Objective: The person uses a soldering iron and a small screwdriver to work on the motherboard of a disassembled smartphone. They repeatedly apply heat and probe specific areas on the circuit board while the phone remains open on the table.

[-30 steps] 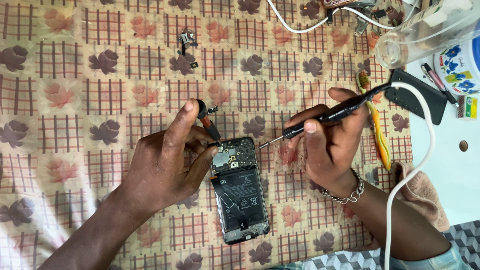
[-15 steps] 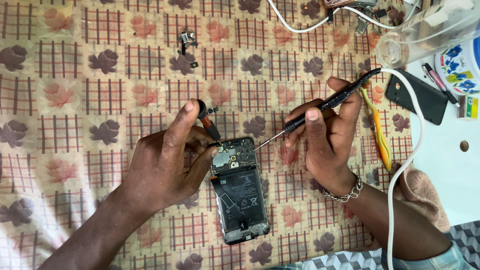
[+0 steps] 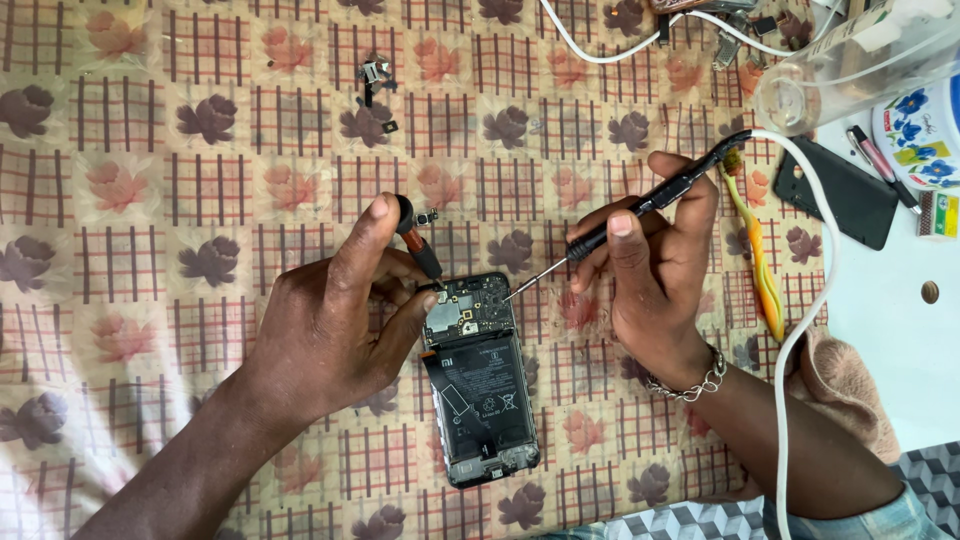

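Observation:
An opened phone (image 3: 478, 385) with its back cover off lies on the patterned cloth (image 3: 150, 200), circuit board and black battery exposed. My left hand (image 3: 335, 315) rests at the phone's upper left edge and grips a small dark screwdriver (image 3: 418, 240) whose tip touches the board. My right hand (image 3: 655, 270) holds a thin black corded tool (image 3: 625, 218) like a pen; its metal tip points at the board's upper right corner. A white cable (image 3: 815, 290) runs from that tool past my right wrist.
Small loose metal parts (image 3: 375, 75) lie on the cloth at the top. A black phone cover (image 3: 838, 195), a yellow-orange tool (image 3: 755, 250), a clear plastic container (image 3: 850, 65), a round flowered lid (image 3: 920, 135) and a pinkish cloth (image 3: 850, 385) sit at the right.
My right hand has tilted the corded tool, its rear end rising and then settling, while the tip stays at the board. My left hand has held still.

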